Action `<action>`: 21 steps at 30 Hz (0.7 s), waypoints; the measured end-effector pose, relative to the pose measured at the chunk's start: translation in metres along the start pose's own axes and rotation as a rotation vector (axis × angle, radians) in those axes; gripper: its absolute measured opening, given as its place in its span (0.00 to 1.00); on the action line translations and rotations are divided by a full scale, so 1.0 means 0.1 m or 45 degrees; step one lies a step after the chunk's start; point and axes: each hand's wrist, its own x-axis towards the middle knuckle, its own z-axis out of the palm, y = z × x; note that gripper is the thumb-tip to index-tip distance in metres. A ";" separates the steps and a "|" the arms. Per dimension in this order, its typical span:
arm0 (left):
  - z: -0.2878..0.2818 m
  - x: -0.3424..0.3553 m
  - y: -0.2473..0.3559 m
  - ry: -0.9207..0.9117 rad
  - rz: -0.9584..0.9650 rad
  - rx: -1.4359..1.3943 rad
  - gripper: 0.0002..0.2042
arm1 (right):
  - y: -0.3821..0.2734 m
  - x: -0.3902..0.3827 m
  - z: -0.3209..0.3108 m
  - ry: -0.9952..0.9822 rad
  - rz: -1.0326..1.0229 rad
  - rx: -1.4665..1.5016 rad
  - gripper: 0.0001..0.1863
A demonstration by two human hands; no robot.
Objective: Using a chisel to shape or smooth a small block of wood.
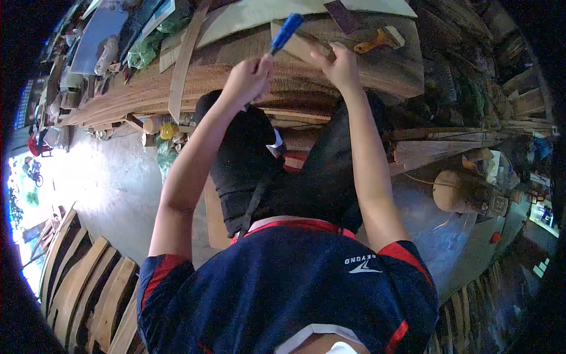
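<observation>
A small wooden piece (306, 46) lies on the woven tabletop (236, 76), near its far edge. The right hand (339, 65) presses down on it, fingers bent over the wood, its grip clamped on the piece. The left hand (247, 79) is just beside it, its grip closed tight round one blue-handled tool (286, 32), whose handle sticks up and away from the fist; the working end is hidden. Beyond the hands lies one wooden-handled brush (380, 40). A long thin wood strip (183, 65) crosses the tabletop on the left. Curved wooden slats (82, 289) lie stacked on the floor at lower left.
</observation>
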 end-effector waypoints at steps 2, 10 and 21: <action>-0.08 -0.04 0.04 0.116 0.091 0.109 0.25 | -0.10 0.03 -0.04 0.061 -0.097 -0.126 0.27; -0.25 0.04 0.05 0.071 0.112 0.329 0.23 | -0.14 0.03 0.01 -0.115 0.062 -0.002 0.29; -0.36 0.12 0.00 0.369 0.565 0.522 0.18 | -0.13 0.06 0.01 -0.066 -0.035 0.020 0.28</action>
